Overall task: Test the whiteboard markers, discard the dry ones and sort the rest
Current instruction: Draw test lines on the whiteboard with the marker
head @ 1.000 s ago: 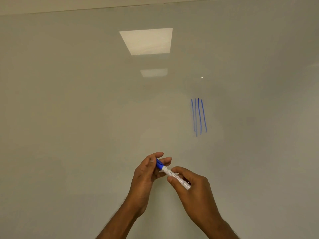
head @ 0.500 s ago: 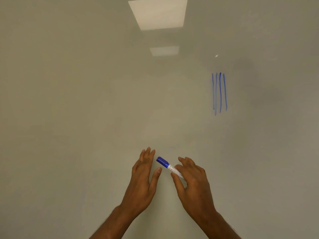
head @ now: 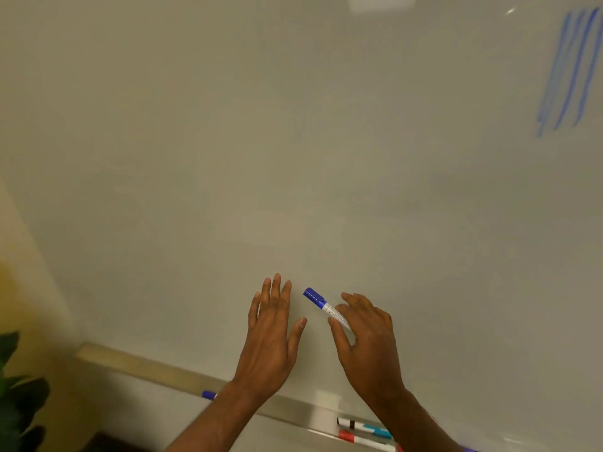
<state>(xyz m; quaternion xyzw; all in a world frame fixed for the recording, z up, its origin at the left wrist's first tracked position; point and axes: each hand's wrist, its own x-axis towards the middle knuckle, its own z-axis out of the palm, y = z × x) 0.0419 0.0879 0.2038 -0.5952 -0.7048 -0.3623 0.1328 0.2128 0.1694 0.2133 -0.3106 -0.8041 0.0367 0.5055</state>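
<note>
A capped blue marker (head: 321,305) with a white barrel points up and left in front of the whiteboard (head: 293,158). My right hand (head: 365,337) holds its lower end between thumb and fingers. My left hand (head: 270,324) hovers just left of the cap with fingers spread and straight, touching nothing. Several blue test strokes (head: 569,73) mark the board at the upper right. On the tray (head: 156,367) lie a blue marker (head: 208,394) partly hidden by my left forearm, a black-and-teal marker (head: 362,426) and a red-capped marker (head: 362,439).
A beige wall (head: 29,272) borders the board on the left. Dark green plant leaves (head: 16,402) fill the lower left corner. A ceiling light reflects at the top of the board (head: 381,1).
My left hand pressed the cap onto the marker, then let go and opened. The view has swung down and left, bringing the tray and its markers into sight.
</note>
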